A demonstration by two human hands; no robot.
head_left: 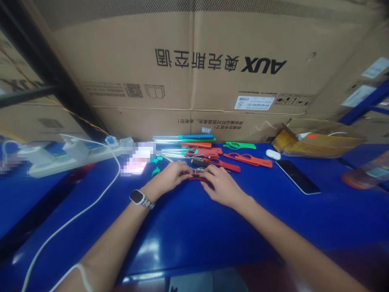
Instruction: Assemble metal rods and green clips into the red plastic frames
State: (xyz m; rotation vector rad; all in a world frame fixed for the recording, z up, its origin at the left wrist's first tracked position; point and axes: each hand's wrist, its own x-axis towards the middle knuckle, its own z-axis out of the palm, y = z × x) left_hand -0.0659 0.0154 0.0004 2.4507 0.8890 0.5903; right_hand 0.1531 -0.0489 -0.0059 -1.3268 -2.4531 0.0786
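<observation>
My left hand (170, 175) and my right hand (221, 184) meet at the middle of the blue table (188, 227), fingers pinched on a small red plastic part with metal bits (197, 173). A smartwatch (137, 197) is on my left wrist. Just behind the hands lies a pile of red handle pieces (212, 156), green handle pieces (240, 145) and several long tools with blue, green and red grips (185, 140). Two small teal parts (156, 165) lie to the left of my left hand.
A dark phone (297, 176) and a white earbud case (272, 154) lie to the right. An open cardboard box (319, 142) sits at the back right. A power strip with chargers (60, 156) and a white cable (75, 215) are at the left. A large AUX carton (197, 65) stands behind.
</observation>
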